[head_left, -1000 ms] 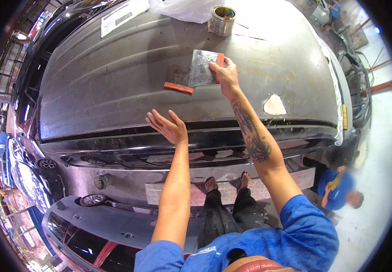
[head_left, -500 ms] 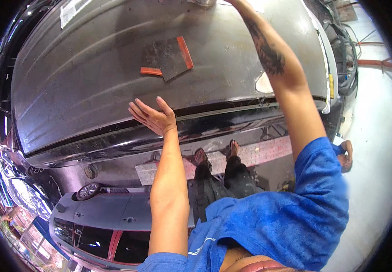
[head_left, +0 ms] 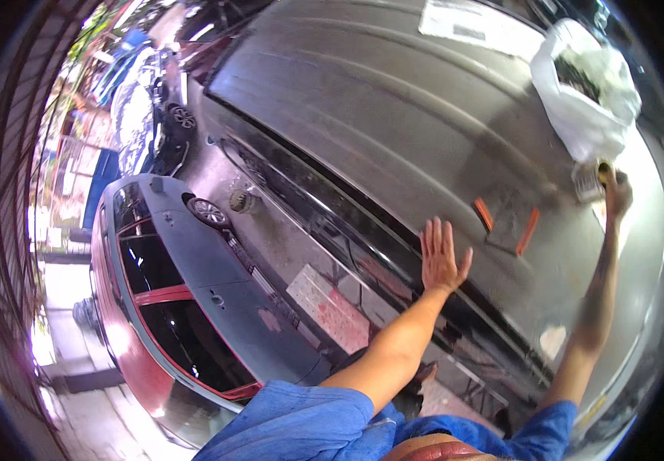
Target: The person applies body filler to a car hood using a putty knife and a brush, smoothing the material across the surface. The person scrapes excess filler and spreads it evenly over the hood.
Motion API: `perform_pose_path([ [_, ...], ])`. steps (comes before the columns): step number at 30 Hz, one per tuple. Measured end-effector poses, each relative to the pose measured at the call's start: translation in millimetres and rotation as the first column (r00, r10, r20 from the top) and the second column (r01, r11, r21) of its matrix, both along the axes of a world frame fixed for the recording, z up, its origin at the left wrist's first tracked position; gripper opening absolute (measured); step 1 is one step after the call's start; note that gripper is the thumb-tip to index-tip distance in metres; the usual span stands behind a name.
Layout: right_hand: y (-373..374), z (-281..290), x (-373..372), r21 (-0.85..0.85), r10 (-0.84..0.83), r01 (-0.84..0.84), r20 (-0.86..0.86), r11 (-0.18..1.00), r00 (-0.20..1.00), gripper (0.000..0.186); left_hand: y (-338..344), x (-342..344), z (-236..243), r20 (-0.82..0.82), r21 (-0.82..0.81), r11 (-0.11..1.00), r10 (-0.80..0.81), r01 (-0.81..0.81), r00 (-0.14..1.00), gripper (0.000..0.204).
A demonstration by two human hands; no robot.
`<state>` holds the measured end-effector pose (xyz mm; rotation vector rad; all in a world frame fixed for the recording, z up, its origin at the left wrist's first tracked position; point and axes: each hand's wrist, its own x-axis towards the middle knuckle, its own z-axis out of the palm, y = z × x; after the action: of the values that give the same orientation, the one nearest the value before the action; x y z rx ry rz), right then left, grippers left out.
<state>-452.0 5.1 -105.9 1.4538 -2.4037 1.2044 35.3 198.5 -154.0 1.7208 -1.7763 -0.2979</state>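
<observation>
My left hand [head_left: 442, 261] lies flat on the edge of a dull grey car roof [head_left: 362, 100], fingers stretched out. At the far right, my right hand [head_left: 618, 198] is closed around a small dark and yellowish thing, mostly hidden by the fingers. Right beside it stands a metal tin [head_left: 587, 184], next to a white plastic bag [head_left: 554, 84] with dark stuff inside. Between my hands, two flat dark sheets with orange edge strips [head_left: 528, 232] lie on the roof.
A printed paper sheet [head_left: 470, 27] lies at the roof's far edge. On the left stands a grey and red car [head_left: 232, 307]. A speckled plank platform [head_left: 328, 307] and a round container [head_left: 241, 201] are down between the cars. A pale patch [head_left: 552, 341] marks the roof.
The view has swung, bringing the bag and my right hand into sight. My left hand has stayed at the roof edge with its fingers spread. The two dark sheets still lie together.
</observation>
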Motion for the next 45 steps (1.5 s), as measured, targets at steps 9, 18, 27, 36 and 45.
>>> perform_pose_path([
  [9,39.2,45.0,10.4,-0.056,-0.132,0.156,0.303,0.986,0.944,0.036,2.1,0.4,-7.9,0.026,0.024,1.000,-0.016,0.016,1.000,0.077],
  [18,66.4,10.2,-17.3,-0.324,0.020,0.263,0.663,0.909,0.749,0.024,0.8,2.5,-4.2,-0.017,-0.019,1.000,-0.016,0.015,1.000,0.077],
  [27,96.0,19.4,45.5,-0.567,0.249,0.494,0.785,0.659,0.568,0.018,-4.2,1.3,-9.7,0.041,-0.090,0.994,-0.061,0.065,0.997,0.071],
  [36,176.9,65.5,93.4,-0.633,0.683,0.588,0.708,0.503,0.177,0.021,-5.1,6.6,-10.8,0.108,-0.109,0.992,-0.047,0.059,0.993,0.070],
  [45,388.9,63.1,97.8,-0.623,0.667,0.491,0.737,0.610,0.107,0.024,-7.1,5.0,-18.4,0.144,-0.178,0.981,-0.046,0.072,0.988,0.067],
])
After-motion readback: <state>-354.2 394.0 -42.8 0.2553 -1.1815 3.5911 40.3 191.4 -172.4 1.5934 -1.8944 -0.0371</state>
